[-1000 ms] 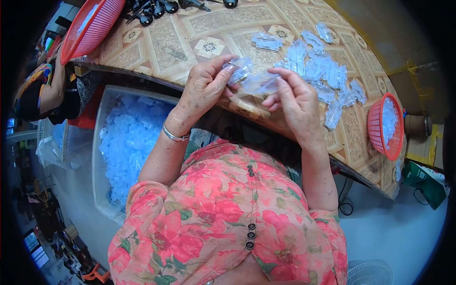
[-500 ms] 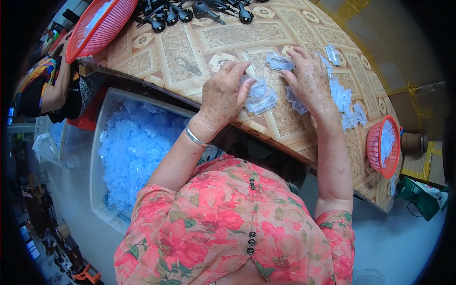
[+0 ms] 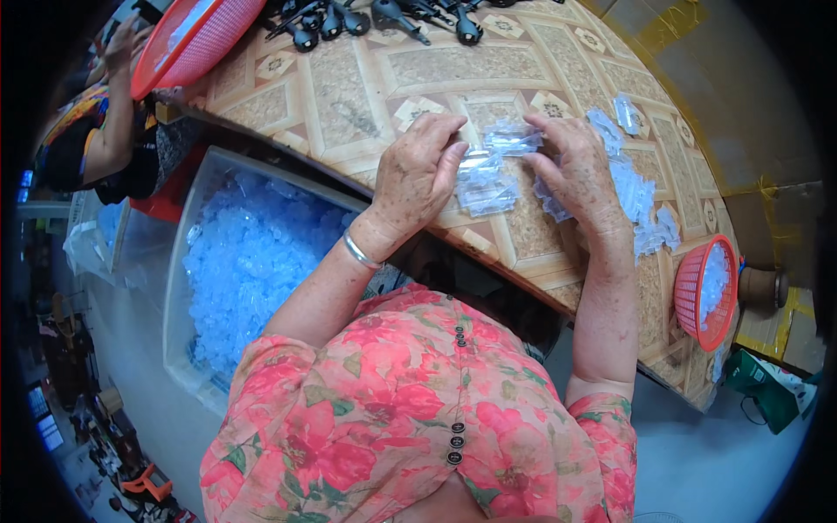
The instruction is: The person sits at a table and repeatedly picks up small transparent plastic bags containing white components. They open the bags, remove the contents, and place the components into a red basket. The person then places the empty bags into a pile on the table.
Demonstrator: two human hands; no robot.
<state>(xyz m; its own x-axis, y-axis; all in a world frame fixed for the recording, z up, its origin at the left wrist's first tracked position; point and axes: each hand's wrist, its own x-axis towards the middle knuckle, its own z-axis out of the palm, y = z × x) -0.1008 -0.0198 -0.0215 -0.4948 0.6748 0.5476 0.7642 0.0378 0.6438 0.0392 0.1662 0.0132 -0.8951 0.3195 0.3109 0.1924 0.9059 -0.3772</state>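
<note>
Between my hands, small clear plastic pieces point(image 3: 486, 193) lie in a loose heap on the patterned table. My right hand point(image 3: 577, 170) grips a little stack of clear plastic pieces point(image 3: 510, 138) at its right end, thumb below and fingers above. My left hand point(image 3: 417, 170) rests at the heap's left side, fingers curved and thumb apart from them; its thumb tip is beside the pieces, and nothing shows clearly held in it. More of the clear pieces point(image 3: 635, 190) spread out under and right of my right wrist.
A red basket point(image 3: 689, 292) with clear pieces stands at the table's right end. At the far left is a larger red basket point(image 3: 200, 52), near another person's arm point(image 3: 113, 131). Black plastic parts point(image 3: 397, 19) line the far side. A large bin point(image 3: 187, 288) of clear pieces sits below left.
My right hand has brought its little stack left and nearer, close to the heap and my left hand. The left hand has barely moved. The whole view has shifted slightly.
</note>
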